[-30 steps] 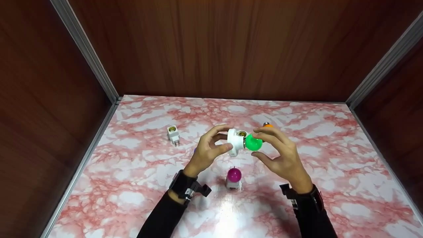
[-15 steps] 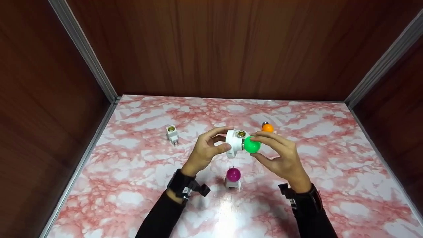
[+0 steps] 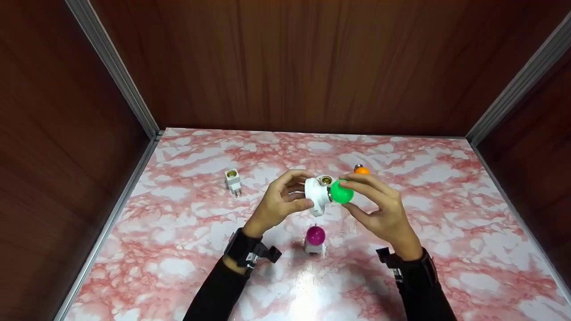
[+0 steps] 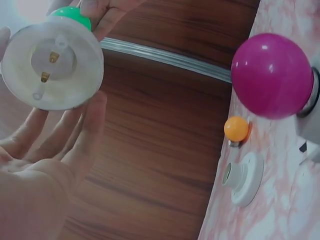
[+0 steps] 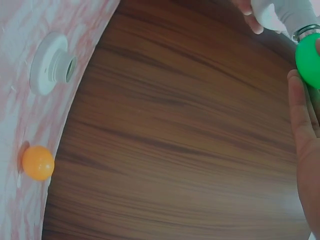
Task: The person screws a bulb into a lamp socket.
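My left hand (image 3: 279,203) grips a white round lamp holder (image 3: 314,196) by its base, raised over the table. Its hollow underside, with two brass terminals, faces the left wrist camera. A green light bulb (image 3: 342,191) has its metal base at the holder's socket mouth, part of the metal still showing. Fingers and thumb of my right hand (image 3: 383,211) pinch the bulb's globe from the right. Below the hands, a magenta bulb (image 3: 315,235) sits in a white plug-in socket (image 3: 313,249).
A second white lamp holder (image 5: 47,65) stands on the marbled table behind the hands. Beside it lies an orange bulb (image 3: 362,170), partly hidden by the right hand in the head view. An unfilled plug-in socket (image 3: 232,178) lies to the left. Wooden panels (image 3: 285,67) enclose the table.
The white lamp holder has tilted in my left hand. My right fingers have shifted around the green bulb, the thumb now against it after standing apart a second ago.
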Available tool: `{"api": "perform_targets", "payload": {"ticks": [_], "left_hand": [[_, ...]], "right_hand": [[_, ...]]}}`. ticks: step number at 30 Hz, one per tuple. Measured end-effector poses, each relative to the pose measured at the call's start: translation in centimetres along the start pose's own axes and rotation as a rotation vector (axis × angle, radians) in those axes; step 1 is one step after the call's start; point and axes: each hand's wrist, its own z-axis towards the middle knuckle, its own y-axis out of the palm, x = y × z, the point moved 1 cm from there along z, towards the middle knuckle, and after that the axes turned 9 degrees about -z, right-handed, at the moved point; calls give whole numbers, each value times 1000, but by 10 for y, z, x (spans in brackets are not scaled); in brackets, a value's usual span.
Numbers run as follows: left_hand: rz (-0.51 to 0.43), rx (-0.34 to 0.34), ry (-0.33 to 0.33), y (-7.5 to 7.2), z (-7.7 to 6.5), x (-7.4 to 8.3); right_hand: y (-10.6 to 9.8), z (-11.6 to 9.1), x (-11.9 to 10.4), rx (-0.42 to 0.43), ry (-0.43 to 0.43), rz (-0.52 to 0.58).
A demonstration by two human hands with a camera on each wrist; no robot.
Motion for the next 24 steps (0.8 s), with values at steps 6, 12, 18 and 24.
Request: {"api": "perform_targets", "payload": {"ticks": [6,12,18,24], "left_hand": [[67,-57,69,0,0,2],[109,-53,113,0,-1,2],[114,-64,140,0,1,0],[162,-53,136,0,0,-4]], "right_hand": [[0,0,0,4,-6,11],[0,0,0,-16,-2,12],[1,0,0,2,4,-7],[3,0,1,36,16,-37]]}}
